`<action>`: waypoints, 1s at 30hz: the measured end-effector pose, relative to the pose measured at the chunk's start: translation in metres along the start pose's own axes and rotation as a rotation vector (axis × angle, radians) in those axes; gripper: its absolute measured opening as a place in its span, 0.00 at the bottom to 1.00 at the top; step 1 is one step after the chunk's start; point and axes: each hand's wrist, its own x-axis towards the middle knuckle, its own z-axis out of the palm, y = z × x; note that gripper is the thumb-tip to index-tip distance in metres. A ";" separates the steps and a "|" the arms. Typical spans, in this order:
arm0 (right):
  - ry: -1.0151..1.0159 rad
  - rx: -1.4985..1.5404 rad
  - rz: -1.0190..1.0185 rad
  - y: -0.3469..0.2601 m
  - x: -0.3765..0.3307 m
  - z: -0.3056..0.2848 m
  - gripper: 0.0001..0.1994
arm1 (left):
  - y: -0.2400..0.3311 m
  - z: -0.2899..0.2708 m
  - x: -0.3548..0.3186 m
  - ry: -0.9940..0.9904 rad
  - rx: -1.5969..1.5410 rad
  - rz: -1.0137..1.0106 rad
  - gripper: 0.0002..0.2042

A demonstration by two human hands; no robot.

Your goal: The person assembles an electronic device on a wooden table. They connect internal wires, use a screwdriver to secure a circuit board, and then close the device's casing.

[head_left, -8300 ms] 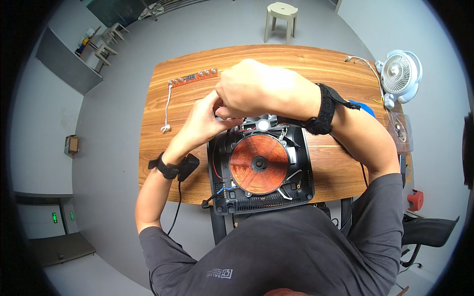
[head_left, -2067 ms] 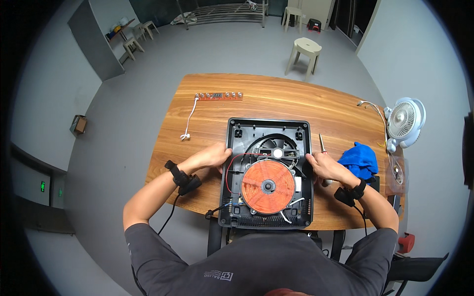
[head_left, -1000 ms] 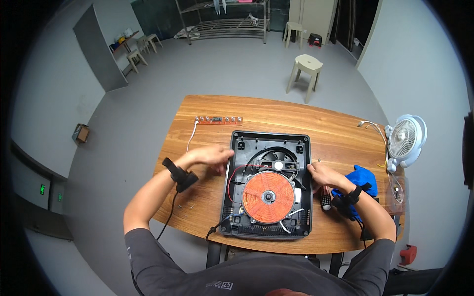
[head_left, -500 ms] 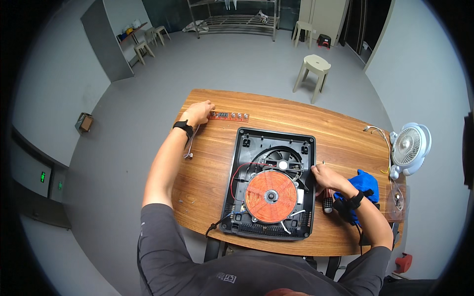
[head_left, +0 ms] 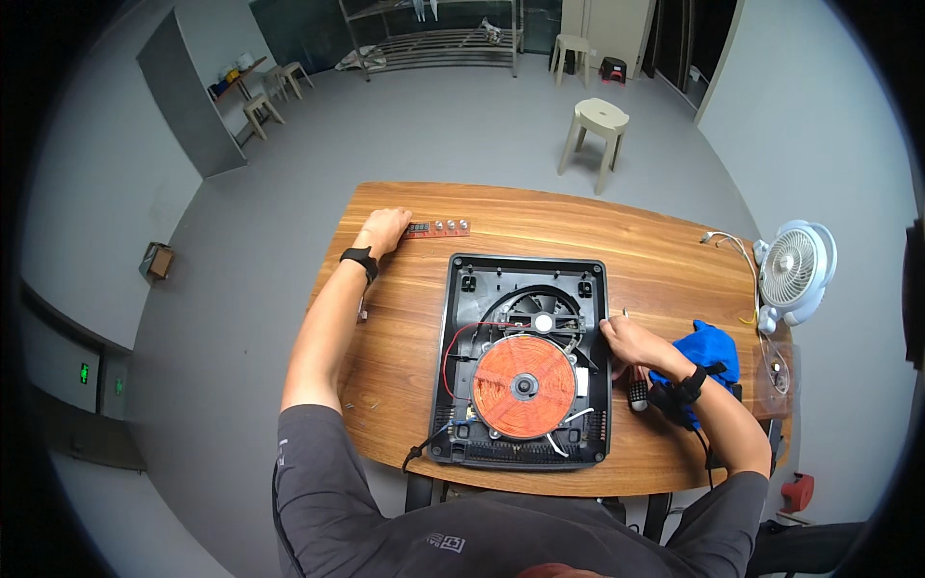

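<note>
Fingers of my left hand [head_left: 387,229] are closed over the left end of a narrow red circuit board [head_left: 449,228], which has a small display and round buttons. That end is hidden under the hand. In front of me lies the opened black housing of an induction cooker [head_left: 457,289]. Inside it are a round copper coil [head_left: 525,387], a fan [head_left: 545,303] and a loose red wire. My right hand [head_left: 633,345] has its curled fingers at the housing's right wall, gripping the edge. Below that hand is a tool with a dark textured end [head_left: 638,393], partly covered.
A blue cloth bundle [head_left: 708,352] and black cable lie beside my right forearm. A white fan [head_left: 798,270] and a clear tray [head_left: 776,380] stand at the right edge. Small screws [head_left: 362,406] lie at the left. Beyond the table is a stool [head_left: 597,130].
My left hand has slid a little to the right and covers more of the circuit board. My right hand stays at the housing's edge. The whole view has shifted slightly.
</note>
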 end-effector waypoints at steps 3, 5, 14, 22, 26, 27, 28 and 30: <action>-0.014 0.033 -0.012 0.009 0.005 0.001 0.25 | -0.006 -0.003 0.001 0.022 -0.018 -0.028 0.18; -0.016 -0.011 0.036 0.003 0.003 -0.001 0.25 | -0.007 -0.025 -0.007 0.037 -0.030 -0.081 0.19; -0.014 0.021 -0.005 -0.004 0.003 0.003 0.26 | 0.059 -0.148 -0.050 0.233 -0.046 0.069 0.19; -0.006 0.015 -0.021 -0.001 0.001 -0.002 0.27 | 0.162 -0.137 -0.030 0.184 -0.010 0.314 0.17; 0.061 -0.059 0.000 -0.011 -0.003 -0.020 0.25 | 0.190 -0.115 -0.021 0.189 0.010 0.342 0.15; 0.183 -0.394 -0.242 -0.011 -0.002 -0.030 0.20 | 0.194 -0.115 -0.020 0.180 0.010 0.347 0.15; 0.226 -0.366 -0.182 -0.012 -0.004 -0.039 0.16 | 0.197 -0.115 -0.020 0.170 0.010 0.351 0.15; 0.379 -0.412 -0.272 -0.024 -0.007 -0.047 0.12 | 0.201 -0.113 -0.018 0.134 0.016 0.354 0.15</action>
